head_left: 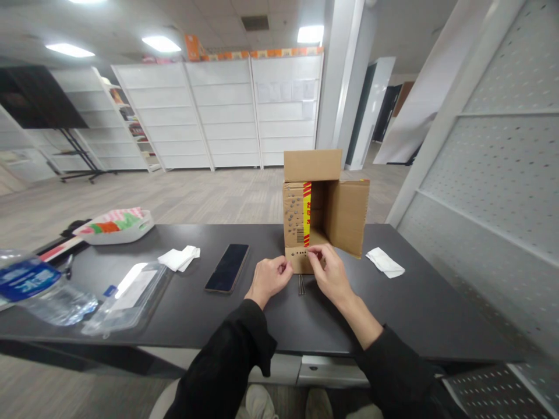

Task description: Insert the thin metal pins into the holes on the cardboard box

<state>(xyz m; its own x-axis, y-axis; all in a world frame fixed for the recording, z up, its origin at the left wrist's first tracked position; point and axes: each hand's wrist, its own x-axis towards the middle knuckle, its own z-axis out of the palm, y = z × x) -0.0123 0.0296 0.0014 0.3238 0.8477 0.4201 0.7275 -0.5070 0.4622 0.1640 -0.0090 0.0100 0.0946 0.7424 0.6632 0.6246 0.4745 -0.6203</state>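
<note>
An open cardboard box (293,235) with a yellow and red tape strip stands on the dark table, its top flap up and its right flap swung out. Grey dots mark its left front panel, and a row of small dark holes or studs runs along its lower flap. My right hand (329,272) pinches at the right end of that row. At the lower left corner of the box, my left hand (271,278) is closed, thumb against the fingers. Anything in either hand is too small or hidden to make out. Several thin metal pins (301,285) lie before the box.
Left of my hands lies a black phone (227,267). Folded white tissues (179,258) and another tissue (385,262) flank the work area. Farther left are a clear plastic case (131,297), a water bottle (48,288) and a white basket (116,231). A perforated panel (502,174) borders the right.
</note>
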